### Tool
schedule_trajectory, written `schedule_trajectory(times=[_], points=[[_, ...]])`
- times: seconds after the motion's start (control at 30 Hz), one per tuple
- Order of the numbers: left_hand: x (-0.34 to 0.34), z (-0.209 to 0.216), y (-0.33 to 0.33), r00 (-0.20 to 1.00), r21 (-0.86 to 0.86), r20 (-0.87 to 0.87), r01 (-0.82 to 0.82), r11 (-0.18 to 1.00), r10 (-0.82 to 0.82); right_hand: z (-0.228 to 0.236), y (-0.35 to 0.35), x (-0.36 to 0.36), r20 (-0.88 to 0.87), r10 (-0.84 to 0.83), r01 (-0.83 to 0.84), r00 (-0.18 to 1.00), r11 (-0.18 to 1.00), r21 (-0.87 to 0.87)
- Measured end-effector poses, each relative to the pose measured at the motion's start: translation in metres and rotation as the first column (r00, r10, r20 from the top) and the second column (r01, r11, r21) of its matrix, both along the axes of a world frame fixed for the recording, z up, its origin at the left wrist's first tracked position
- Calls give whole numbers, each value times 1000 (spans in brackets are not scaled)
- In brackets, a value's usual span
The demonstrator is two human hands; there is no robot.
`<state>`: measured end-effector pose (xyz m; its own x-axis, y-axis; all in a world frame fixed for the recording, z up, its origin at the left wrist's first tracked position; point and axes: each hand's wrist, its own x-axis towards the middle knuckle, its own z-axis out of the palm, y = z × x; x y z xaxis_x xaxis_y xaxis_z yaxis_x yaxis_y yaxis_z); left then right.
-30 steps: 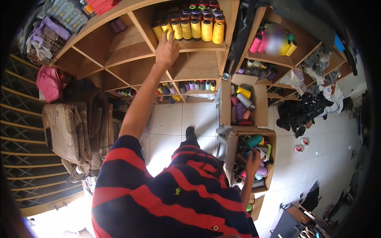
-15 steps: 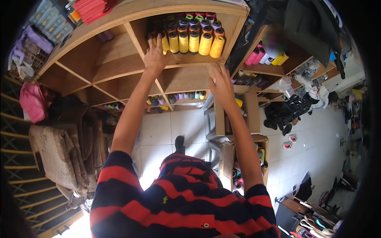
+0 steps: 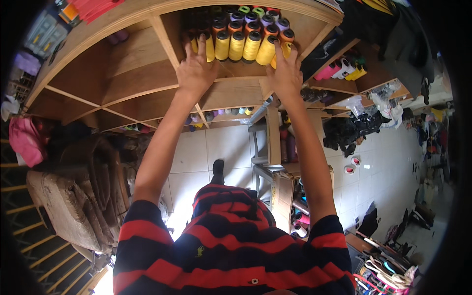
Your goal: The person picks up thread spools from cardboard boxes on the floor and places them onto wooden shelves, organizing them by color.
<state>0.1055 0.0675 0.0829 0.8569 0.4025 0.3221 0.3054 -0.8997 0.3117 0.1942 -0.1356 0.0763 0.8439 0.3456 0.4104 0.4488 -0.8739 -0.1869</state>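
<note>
A front row of yellow thread spools (image 3: 237, 46) stands upright in a wooden shelf compartment, with orange, purple and green spools packed behind it. My left hand (image 3: 195, 71) is at the row's left end, its fingers apart and stretched up against the leftmost yellow spools. At the right end, my right hand (image 3: 286, 76) rests its extended fingers on the last yellow spool, partly covering it. Neither hand is wrapped round a spool. Shadow hides the back left of the compartment.
The wooden shelf (image 3: 132, 81) has more compartments left and below, some with spools. An open cardboard box (image 3: 282, 196) of spools stands by my right arm. Brown folded covers (image 3: 73, 206) lie at left. Pink sandals (image 3: 352, 165) sit on the tiled floor.
My right hand has moved up from the shelf's front ledge onto the rightmost yellow spool. My left hand stays at the left end. The view has shifted slightly.
</note>
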Motion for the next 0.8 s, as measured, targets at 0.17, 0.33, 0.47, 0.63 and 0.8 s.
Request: schedule_trajectory(times=[0.17,0.33,0.47,0.63,0.8], points=[[7,4,-6,990,87,131,31,996,-42,8,12,-2,44,-62,66,997,994,-85],[29,23,-6,984,198,73,147,969,-164,15,30,9,111,28,-13,993,990,-139],[42,11,1,992,278,18,114,954,-124,19,40,14,55,26,-19,998,990,-140],[36,11,-3,998,167,-24,63,984,-59,13,31,13,109,37,-21,993,990,-141],[36,3,-5,996,264,-74,61,963,-43,7,25,12,139,33,-14,990,990,-138]])
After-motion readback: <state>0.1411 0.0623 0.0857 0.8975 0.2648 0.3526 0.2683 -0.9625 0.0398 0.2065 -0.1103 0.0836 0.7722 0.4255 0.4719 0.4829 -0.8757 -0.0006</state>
